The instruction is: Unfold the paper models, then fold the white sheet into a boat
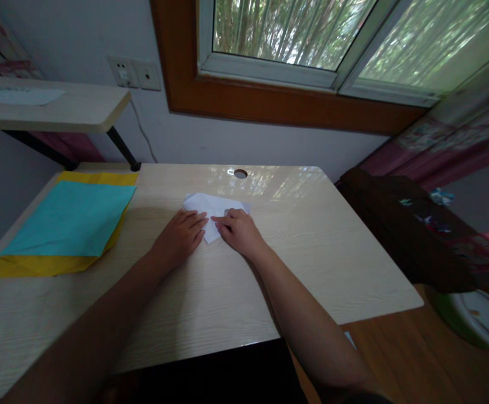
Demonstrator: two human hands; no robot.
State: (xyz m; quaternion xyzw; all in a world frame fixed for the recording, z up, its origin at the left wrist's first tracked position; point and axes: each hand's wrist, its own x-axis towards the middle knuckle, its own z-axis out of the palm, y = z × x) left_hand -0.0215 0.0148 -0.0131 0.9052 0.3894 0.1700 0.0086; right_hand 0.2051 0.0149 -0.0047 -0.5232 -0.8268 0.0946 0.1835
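Observation:
A folded sheet of white paper (213, 203) lies on the pale desk in front of me, its lower end narrowing to a blunt point toward me. Flat on its left side rests my left hand (182, 231), fingers stretched out over the paper. From the right, my right hand (238, 229) presses on the paper with its index finger extended toward the middle. Its other fingers are curled, and whether they pinch an edge of the paper is hidden. Both hands touch the sheet, with a small gap between their fingertips.
Turquoise paper (76, 216) lies over yellow paper (50, 266) on the desk's left. A raised shelf (80, 109) on black legs stands at the back left. The desk (311, 241) has a round cable hole (240, 174) near the wall. A dark wooden cabinet (400, 224) is at right.

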